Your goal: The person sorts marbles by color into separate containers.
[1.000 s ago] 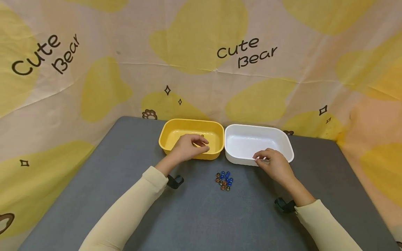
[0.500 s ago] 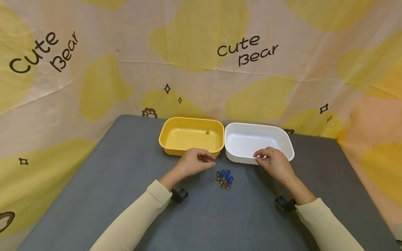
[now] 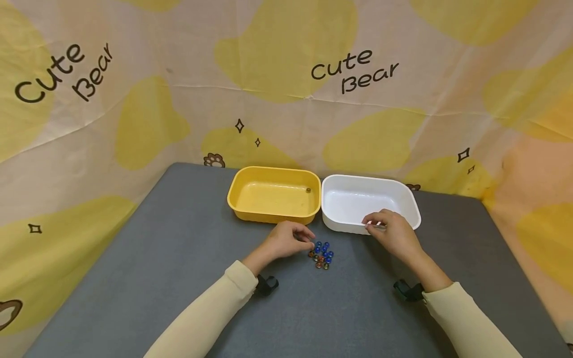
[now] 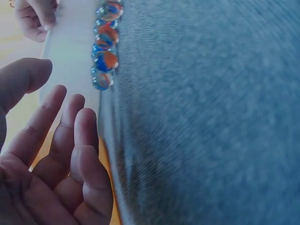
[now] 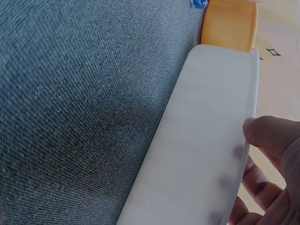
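Note:
My left hand (image 3: pixel 285 241) hovers at the left side of a small cluster of glass marbles (image 3: pixel 325 255), blue ones and orange-brown ones, on the table. In the left wrist view its thumb and fingers (image 4: pixel 86 129) are apart with nothing between them. With my right hand (image 3: pixel 395 235) I hold the front rim of the white plastic bin (image 5: pixel 206 112): the thumb is at the rim on the outside, and the fingers show faintly through the wall from inside. One marble (image 3: pixel 308 190) lies in the yellow plastic bin (image 3: pixel 273 218), towards its right end.
The two bins stand side by side at the back of the grey table (image 3: pixel 188 238), the yellow one on the left. Behind them hangs a patterned cloth (image 3: pixel 277 59). A dark strap (image 3: pixel 267 285) is on the left wrist and another strap (image 3: pixel 407 290) on the right.
My left hand has moved from over the yellow bin down and right to the marbles. The marble in that bin has rolled to the right. The right hand has stayed at the white rim.

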`<act>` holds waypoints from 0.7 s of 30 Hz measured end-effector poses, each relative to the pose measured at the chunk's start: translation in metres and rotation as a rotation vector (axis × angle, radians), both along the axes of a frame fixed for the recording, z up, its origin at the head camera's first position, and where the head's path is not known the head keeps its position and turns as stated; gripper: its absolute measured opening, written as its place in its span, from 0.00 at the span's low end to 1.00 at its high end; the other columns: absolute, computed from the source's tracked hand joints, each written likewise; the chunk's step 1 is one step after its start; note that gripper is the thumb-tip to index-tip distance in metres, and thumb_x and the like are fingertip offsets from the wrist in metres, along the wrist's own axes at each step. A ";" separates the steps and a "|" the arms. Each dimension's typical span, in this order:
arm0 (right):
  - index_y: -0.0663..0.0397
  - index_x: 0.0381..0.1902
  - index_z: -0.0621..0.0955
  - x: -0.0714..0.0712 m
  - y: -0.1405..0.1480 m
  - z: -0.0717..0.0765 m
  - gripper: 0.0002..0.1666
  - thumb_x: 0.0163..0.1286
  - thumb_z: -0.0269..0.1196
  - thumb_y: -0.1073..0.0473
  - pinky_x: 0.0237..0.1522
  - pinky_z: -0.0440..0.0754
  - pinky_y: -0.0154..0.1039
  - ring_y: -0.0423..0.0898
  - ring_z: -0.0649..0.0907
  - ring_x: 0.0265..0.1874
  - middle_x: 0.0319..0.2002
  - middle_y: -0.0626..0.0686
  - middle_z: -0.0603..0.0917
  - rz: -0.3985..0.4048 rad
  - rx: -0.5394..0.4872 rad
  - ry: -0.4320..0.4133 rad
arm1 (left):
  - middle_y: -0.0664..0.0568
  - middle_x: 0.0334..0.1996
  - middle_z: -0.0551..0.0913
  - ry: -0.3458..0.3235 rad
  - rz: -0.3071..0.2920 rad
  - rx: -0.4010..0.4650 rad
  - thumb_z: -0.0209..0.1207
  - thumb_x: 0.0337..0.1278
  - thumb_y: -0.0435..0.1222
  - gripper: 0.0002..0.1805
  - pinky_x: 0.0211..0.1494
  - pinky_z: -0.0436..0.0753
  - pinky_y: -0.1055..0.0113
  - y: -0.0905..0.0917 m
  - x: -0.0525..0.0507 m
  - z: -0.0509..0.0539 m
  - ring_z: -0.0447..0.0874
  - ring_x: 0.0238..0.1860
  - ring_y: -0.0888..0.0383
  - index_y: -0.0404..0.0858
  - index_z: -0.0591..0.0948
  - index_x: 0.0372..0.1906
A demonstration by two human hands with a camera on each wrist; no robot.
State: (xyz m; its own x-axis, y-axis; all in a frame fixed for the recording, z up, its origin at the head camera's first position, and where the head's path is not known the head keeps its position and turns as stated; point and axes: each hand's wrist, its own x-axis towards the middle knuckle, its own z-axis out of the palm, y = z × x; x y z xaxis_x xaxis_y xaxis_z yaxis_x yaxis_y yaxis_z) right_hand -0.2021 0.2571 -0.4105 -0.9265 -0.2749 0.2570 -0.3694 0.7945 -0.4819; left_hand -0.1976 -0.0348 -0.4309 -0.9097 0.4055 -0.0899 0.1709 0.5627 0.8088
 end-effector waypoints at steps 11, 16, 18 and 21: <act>0.50 0.35 0.86 0.000 0.001 -0.002 0.07 0.61 0.65 0.66 0.42 0.79 0.50 0.48 0.83 0.35 0.30 0.49 0.84 -0.006 -0.009 -0.011 | 0.59 0.31 0.87 -0.028 -0.033 -0.048 0.68 0.52 0.38 0.07 0.38 0.77 0.72 0.004 -0.007 -0.008 0.81 0.32 0.67 0.46 0.88 0.38; 0.50 0.35 0.86 0.000 0.000 -0.001 0.07 0.61 0.66 0.66 0.42 0.79 0.49 0.48 0.83 0.35 0.30 0.48 0.84 -0.006 -0.014 -0.013 | 0.59 0.29 0.87 -0.005 -0.044 -0.068 0.68 0.51 0.37 0.05 0.36 0.76 0.73 0.004 -0.009 -0.009 0.79 0.29 0.69 0.47 0.88 0.35; 0.50 0.35 0.87 -0.001 0.000 -0.001 0.06 0.61 0.66 0.66 0.42 0.80 0.50 0.49 0.83 0.35 0.30 0.48 0.84 -0.007 -0.013 -0.014 | 0.60 0.28 0.87 -0.003 -0.044 -0.079 0.68 0.51 0.37 0.05 0.35 0.76 0.73 0.005 -0.009 -0.009 0.79 0.29 0.69 0.47 0.88 0.34; 0.50 0.35 0.87 -0.001 0.000 -0.001 0.06 0.61 0.66 0.65 0.42 0.80 0.50 0.49 0.83 0.36 0.30 0.49 0.84 -0.009 -0.014 -0.017 | 0.61 0.28 0.86 -0.012 -0.037 -0.101 0.68 0.51 0.38 0.04 0.35 0.76 0.73 0.006 -0.009 -0.009 0.78 0.29 0.69 0.49 0.88 0.34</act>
